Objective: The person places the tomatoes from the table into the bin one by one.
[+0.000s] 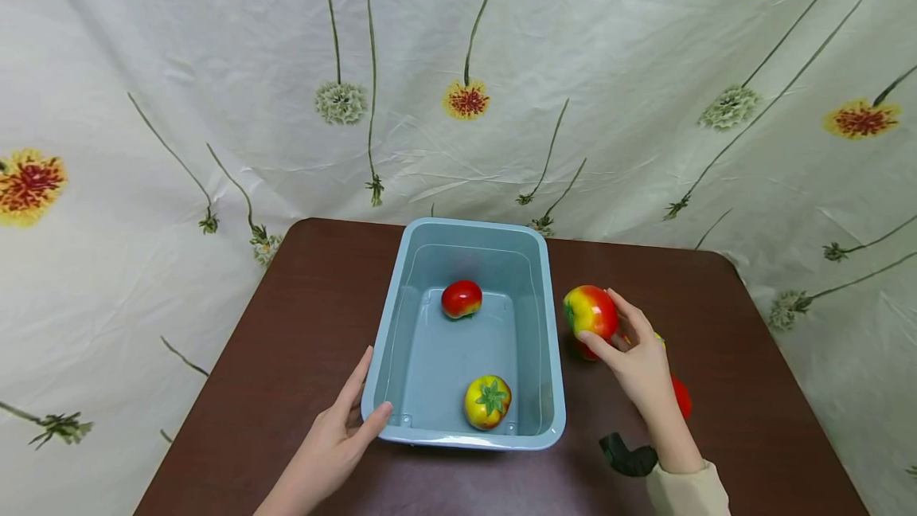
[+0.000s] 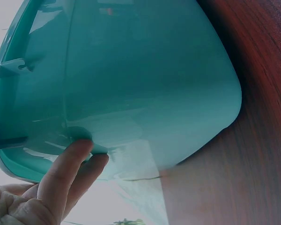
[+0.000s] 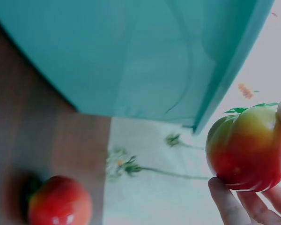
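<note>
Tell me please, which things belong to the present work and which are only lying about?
Seem to belong:
red-yellow, round, glossy fruit in the right fingers
blue-grey, rectangular plastic bin, touched by the left fingers
mostly red, round fruit and mostly yellow, round fruit inside it
perhaps the red, round fruit on the brown table

Seemingly just lying about:
black, curved object, material unclear

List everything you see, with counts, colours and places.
Bin: 1, blue, on table
Red fruit: 1, red, bin's far half
Yellow fruit: 1, yellow, bin's near end
Held fruit: 1, red and yellow, right of bin
Lower fruit: 1, red, partly behind held fruit
Half-hidden thing: 1, red, beyond sleeve
Curved thing: 1, dark, beside sleeve
Table: 1, brown, under bin
Cloth: 1, white, flowered, behind table
Sleeve: 1, cream, right arm
Left hand: 1, at bin
Right hand: 1, holding fruit
</note>
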{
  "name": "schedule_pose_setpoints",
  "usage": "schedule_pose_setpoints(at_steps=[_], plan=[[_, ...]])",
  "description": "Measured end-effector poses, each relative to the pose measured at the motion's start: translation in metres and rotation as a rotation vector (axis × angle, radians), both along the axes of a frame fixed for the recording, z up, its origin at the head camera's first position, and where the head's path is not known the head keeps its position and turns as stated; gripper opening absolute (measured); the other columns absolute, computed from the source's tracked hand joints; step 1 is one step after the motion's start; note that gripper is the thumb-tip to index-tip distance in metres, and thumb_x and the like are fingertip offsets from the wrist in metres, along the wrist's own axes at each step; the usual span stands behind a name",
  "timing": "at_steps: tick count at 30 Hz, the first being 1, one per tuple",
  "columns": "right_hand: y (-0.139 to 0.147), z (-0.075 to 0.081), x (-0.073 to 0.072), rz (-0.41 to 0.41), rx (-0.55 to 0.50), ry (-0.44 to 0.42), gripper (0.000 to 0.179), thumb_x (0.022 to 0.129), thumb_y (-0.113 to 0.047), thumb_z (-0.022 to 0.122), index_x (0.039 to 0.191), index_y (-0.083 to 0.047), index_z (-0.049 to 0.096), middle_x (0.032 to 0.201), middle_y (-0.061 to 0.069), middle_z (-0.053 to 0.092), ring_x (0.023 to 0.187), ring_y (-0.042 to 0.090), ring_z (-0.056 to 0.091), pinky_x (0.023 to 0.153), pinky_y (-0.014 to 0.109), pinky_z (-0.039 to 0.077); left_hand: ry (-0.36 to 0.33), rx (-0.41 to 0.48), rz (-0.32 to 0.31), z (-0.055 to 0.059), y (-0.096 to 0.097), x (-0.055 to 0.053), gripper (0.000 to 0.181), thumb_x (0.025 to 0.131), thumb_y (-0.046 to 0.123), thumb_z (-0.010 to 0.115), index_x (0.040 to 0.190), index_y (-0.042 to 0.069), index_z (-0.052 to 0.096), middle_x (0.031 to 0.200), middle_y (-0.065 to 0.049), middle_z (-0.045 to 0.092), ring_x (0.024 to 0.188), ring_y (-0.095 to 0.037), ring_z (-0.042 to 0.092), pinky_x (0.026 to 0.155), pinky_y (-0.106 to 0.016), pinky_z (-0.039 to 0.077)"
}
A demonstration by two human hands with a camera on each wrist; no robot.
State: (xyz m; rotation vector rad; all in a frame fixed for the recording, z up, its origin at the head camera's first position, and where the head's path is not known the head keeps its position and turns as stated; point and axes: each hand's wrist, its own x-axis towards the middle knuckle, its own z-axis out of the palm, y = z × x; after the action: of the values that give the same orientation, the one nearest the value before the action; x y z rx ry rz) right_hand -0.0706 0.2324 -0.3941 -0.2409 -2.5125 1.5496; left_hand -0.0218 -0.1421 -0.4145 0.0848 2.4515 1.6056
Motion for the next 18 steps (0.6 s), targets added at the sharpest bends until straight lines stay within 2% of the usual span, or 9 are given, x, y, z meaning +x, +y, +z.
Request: schedule_pose_setpoints(at_steps=[3,8,18], plan=[[-0.006,0.009,-0.001,0.031,-0.023,0.022,0.07,0.088,-0.02,0.076,0.149,-0.015,0.043,0.146,0.011,0.046,0.129,0.031,0.051,0.088,0.006,0.043,0.002,-0.002,-0.001,0.0,0.0,0.0,0.075,0.098,0.032,0.063,0.158,0.032,0.019,0.14,-0.014,0.056,0.116,-0.021,0.063,0.087,-0.026,0.055],[-0.015,0.017,-0.005,0.093,-0.075,0.031,0.072,0.088,-0.017,0.076,0.15,-0.015,0.041,0.145,0.011,0.045,0.128,0.029,0.051,0.089,0.006,0.043,-0.001,0.001,-0.002,0.001,0.0,0.0,0.075,0.098,0.033,0.063,0.158,0.03,0.018,0.141,-0.014,0.055,0.117,-0.021,0.063,0.087,-0.026,0.054],[-0.028,0.023,-0.009,0.159,-0.124,0.037,0.069,0.087,-0.012,0.076,0.147,-0.013,0.045,0.144,0.009,0.047,0.125,0.026,0.049,0.09,0.006,0.045,-0.003,-0.002,-0.002,-0.001,0.0,0.0,0.075,0.098,0.033,0.063,0.158,0.033,0.018,0.145,-0.016,0.051,0.119,-0.023,0.062,0.088,-0.026,0.054]])
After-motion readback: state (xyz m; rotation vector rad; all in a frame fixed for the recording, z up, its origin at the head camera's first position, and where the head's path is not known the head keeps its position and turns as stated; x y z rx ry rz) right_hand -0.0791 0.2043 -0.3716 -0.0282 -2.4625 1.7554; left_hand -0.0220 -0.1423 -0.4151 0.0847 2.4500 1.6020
